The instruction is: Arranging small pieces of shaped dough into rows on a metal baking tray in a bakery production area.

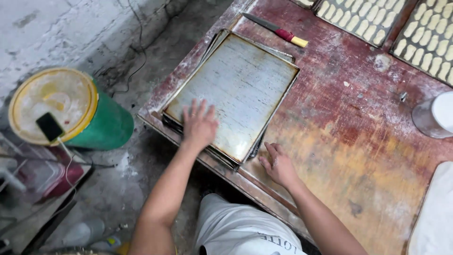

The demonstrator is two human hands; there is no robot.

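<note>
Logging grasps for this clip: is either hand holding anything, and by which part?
Nothing is gripped. The left hand lies flat on the top baking tray near its front corner; the right hand rests on the table beside the stack.

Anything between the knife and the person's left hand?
Head view: only the top baking tray of the stack lies between the knife and the left hand, its surface bare; the hand rests flat on it.

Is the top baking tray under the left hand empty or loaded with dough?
Empty: the top baking tray shows only its bare, floured metal surface, with the left hand flat on it.
</note>
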